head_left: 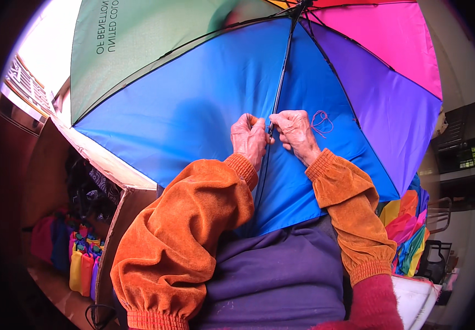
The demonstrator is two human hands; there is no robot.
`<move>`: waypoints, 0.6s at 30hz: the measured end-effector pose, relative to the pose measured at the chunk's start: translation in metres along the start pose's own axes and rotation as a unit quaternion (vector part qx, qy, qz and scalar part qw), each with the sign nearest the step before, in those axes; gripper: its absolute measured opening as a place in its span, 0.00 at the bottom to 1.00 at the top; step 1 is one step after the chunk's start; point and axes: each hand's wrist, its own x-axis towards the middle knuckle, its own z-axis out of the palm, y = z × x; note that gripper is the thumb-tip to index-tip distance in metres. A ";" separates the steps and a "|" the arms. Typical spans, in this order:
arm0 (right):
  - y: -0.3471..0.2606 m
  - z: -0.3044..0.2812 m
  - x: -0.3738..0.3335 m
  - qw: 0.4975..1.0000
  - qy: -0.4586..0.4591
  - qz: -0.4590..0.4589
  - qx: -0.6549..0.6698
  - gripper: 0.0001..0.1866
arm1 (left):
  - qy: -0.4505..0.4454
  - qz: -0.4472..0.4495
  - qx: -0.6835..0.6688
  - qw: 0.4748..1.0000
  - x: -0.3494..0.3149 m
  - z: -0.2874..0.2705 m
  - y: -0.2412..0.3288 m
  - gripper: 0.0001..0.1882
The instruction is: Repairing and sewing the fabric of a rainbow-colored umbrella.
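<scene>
An open umbrella with panels of several colours fills the upper view, its inner side toward me. Its blue panel [177, 132] lies across my lap, and a dark metal rib [284, 71] runs down it between my hands. My left hand [248, 140] is closed, its curled fingers gripping the rib. Right beside it, my right hand [298, 135] is pinched shut at the same rib; what its fingertips hold is too small to make out. A loose loop of reddish-pink thread [323, 122] lies on the blue cloth next to the right hand.
Folded colourful umbrellas [86, 267] sit in a brown box at the left. More bright cloth [410, 234] is heaped at the right, above a white surface [413, 297]. Orange sleeve covers [171, 236] are on both forearms.
</scene>
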 end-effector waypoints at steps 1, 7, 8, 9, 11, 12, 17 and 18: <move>0.001 0.000 0.000 1.000 -0.001 0.000 -0.002 0.14 | 0.003 -0.004 -0.010 1.000 -0.001 0.000 0.000 0.08; -0.006 0.003 -0.003 1.000 0.004 0.014 0.012 0.14 | 0.009 -0.004 -0.005 1.000 -0.005 0.000 0.002 0.08; -0.008 0.004 -0.004 1.000 0.002 0.019 0.023 0.14 | 0.011 -0.003 -0.005 1.000 -0.005 0.000 0.002 0.08; -0.008 0.004 -0.004 0.999 0.001 0.024 0.033 0.14 | 0.011 -0.002 -0.004 1.000 -0.004 0.000 0.002 0.08; -0.006 0.003 -0.003 0.999 0.001 0.025 0.037 0.14 | 0.011 -0.003 -0.005 1.000 -0.004 0.000 0.003 0.08; -0.005 0.003 -0.002 0.999 0.001 0.025 0.041 0.14 | 0.009 -0.006 -0.005 1.000 -0.004 0.000 0.003 0.08; -0.005 0.003 -0.003 0.998 -0.004 0.031 0.058 0.14 | -0.006 -0.016 -0.015 1.000 -0.005 -0.004 0.005 0.08; -0.004 0.003 -0.002 0.998 -0.006 0.032 0.057 0.14 | -0.012 -0.019 -0.018 1.000 -0.006 -0.005 0.005 0.08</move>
